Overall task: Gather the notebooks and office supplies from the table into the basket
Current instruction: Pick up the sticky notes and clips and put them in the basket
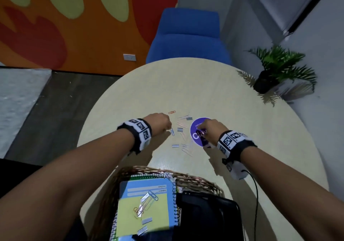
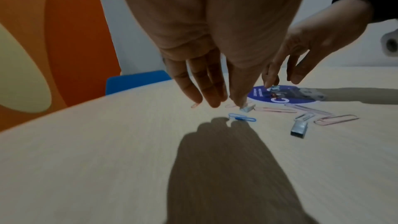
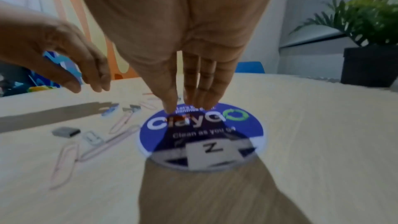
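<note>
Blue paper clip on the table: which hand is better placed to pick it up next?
Left. The left hand hangs right above the blue paper clip, fingertips pointing down nearly onto it. The right hand is over the purple round sticker, farther away.

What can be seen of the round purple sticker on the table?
The round purple sticker lies flat on the pale wooden table, right of the scattered paper clips. It reads "Clayg" in white beside a green arrow ring, with "Clean as you go" beneath; a white arrowed panel marks its near edge. The right hand hangs over it, fingertips at or just above its surface.
</note>
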The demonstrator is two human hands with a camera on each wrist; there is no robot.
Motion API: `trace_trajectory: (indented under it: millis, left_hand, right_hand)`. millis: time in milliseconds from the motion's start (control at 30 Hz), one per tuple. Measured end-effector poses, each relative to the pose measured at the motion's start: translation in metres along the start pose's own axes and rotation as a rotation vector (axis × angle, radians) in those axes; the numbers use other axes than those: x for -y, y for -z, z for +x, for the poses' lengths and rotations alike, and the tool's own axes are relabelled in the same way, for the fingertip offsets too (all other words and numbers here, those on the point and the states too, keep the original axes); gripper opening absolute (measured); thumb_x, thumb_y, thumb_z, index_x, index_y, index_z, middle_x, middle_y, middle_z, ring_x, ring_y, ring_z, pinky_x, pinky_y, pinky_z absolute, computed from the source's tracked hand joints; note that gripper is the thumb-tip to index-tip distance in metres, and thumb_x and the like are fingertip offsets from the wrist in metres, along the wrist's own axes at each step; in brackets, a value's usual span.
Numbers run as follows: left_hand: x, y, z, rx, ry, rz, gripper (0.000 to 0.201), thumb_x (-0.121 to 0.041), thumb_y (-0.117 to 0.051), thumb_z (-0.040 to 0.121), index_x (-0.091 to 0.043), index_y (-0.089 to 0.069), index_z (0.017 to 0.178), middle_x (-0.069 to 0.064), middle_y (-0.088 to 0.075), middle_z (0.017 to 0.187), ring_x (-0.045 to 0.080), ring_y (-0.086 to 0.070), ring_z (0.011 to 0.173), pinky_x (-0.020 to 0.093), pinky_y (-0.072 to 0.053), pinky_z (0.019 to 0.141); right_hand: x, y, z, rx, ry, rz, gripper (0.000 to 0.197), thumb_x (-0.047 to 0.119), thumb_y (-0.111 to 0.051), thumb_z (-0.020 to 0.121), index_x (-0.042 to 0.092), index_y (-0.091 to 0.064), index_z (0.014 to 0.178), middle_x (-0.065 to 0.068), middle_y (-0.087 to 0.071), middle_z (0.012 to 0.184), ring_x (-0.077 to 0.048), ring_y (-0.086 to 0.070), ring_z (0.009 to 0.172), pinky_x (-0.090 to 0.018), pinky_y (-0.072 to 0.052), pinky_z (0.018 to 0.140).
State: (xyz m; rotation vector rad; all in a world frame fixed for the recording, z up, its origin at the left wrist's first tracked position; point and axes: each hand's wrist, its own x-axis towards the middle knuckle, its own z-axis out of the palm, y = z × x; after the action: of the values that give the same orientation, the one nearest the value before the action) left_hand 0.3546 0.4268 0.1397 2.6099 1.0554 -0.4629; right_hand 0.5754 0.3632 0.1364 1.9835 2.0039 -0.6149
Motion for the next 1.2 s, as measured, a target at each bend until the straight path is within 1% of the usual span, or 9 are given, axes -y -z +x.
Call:
trace_trajectory:
  millis: [167, 367, 567, 667, 733, 900, 1000, 1100, 1200]
  left_hand:
    - [-0.011, -0.017, 0.031, -0.018, 0.074, -0.089, 0.024, -0.015, -0.058, 0.084, -0.016, -0.073, 0.103, 0.007, -0.063, 0.114, 0.028, -0.06, 0.106, 0.035, -0.05, 0.088]
    - [-0.011, -0.027, 0.032, -0.095, 0.145, -0.15, 0.023, -0.008, -0.053, 0.085, -0.008, -0.072, 0.097, 0.008, -0.066, 0.11, 0.027, -0.063, 0.1, 0.027, -0.046, 0.081]
    - [-0.024, 0.005, 0.0, -0.068, 0.176, -0.294, 0.014, -0.013, -0.056, 0.087, -0.004, -0.066, 0.092, 0.013, -0.069, 0.095, 0.032, -0.066, 0.091, 0.029, -0.049, 0.08]
    - [-0.025, 0.025, -0.045, -0.276, 0.06, -0.385, 0.013, -0.012, -0.063, 0.087, -0.009, -0.064, 0.099, 0.003, -0.071, 0.08, 0.016, -0.065, 0.069, 0.025, -0.049, 0.074]
    - [-0.026, 0.031, -0.08, -0.314, -0.012, -0.4, 0.018, -0.017, -0.064, 0.089, -0.012, -0.066, 0.105, 0.0, -0.073, 0.081, 0.005, -0.056, 0.06, 0.02, -0.042, 0.069]
    - [-0.03, 0.006, -0.154, -0.142, -0.112, -0.337, 0.016, -0.02, -0.062, 0.089, -0.02, -0.074, 0.1, -0.003, -0.077, 0.092, 0.013, -0.07, 0.08, 0.019, -0.048, 0.071]
    - [-0.032, -0.02, -0.179, 0.025, -0.113, -0.301, 0.023, -0.026, -0.054, 0.091, -0.023, -0.072, 0.104, -0.005, -0.076, 0.099, 0.014, -0.07, 0.089, 0.019, -0.046, 0.073]
    - [-0.025, -0.036, -0.189, 0.037, -0.063, -0.321, 0.038, -0.036, -0.039, 0.09, -0.025, -0.07, 0.11, -0.002, -0.075, 0.105, 0.019, -0.069, 0.094, 0.032, -0.053, 0.079]
    - [-0.008, -0.04, -0.186, -0.061, 0.029, -0.335, 0.033, -0.016, -0.045, 0.091, -0.025, -0.067, 0.115, -0.002, -0.075, 0.108, 0.02, -0.068, 0.098, 0.027, -0.05, 0.081]
  right_hand:
    - [-0.007, -0.023, 0.022, -0.005, -0.002, -0.066, 0.032, 0.017, -0.055, 0.088, 0.017, -0.064, 0.119, -0.007, -0.055, 0.129, -0.031, -0.055, 0.115, -0.036, -0.047, 0.089]
    - [-0.011, -0.038, 0.028, -0.077, -0.073, -0.009, 0.015, 0.012, -0.062, 0.079, 0.01, -0.07, 0.092, -0.009, -0.065, 0.107, -0.03, -0.064, 0.092, -0.031, -0.051, 0.074]
    - [-0.001, -0.028, 0.021, 0.004, -0.062, 0.013, 0.025, 0.014, -0.058, 0.083, -0.001, -0.063, 0.102, -0.019, -0.067, 0.11, -0.035, -0.064, 0.1, -0.034, -0.049, 0.081]
    - [0.002, -0.015, 0.004, -0.116, -0.051, 0.124, 0.018, 0.016, -0.049, 0.088, 0.003, -0.061, 0.089, -0.024, -0.068, 0.1, -0.039, -0.061, 0.097, -0.038, -0.047, 0.081]
    - [0.005, -0.003, -0.005, -0.184, -0.048, 0.209, 0.017, 0.013, -0.055, 0.084, 0.002, -0.066, 0.09, -0.021, -0.069, 0.091, -0.038, -0.062, 0.091, -0.039, -0.051, 0.08]
    - [0.026, 0.018, -0.032, -0.009, 0.112, 0.461, 0.012, 0.005, -0.065, 0.083, 0.014, -0.072, 0.087, -0.007, -0.069, 0.077, -0.016, -0.066, 0.069, -0.025, -0.052, 0.071]
    - [0.049, 0.028, -0.05, 0.115, 0.209, 0.627, 0.016, -0.006, -0.056, 0.088, -0.004, -0.07, 0.094, -0.011, -0.068, 0.074, 0.002, -0.063, 0.052, -0.011, -0.053, 0.058]
    - [0.075, 0.032, -0.068, 0.231, 0.306, 0.692, 0.023, -0.012, -0.047, 0.09, -0.011, -0.066, 0.102, -0.016, -0.066, 0.082, 0.003, -0.063, 0.052, -0.01, -0.054, 0.061]
    - [0.102, 0.03, -0.087, 0.294, 0.398, 0.591, 0.029, -0.012, -0.044, 0.09, -0.005, -0.069, 0.103, -0.014, -0.068, 0.082, -0.011, -0.067, 0.066, -0.013, -0.055, 0.069]
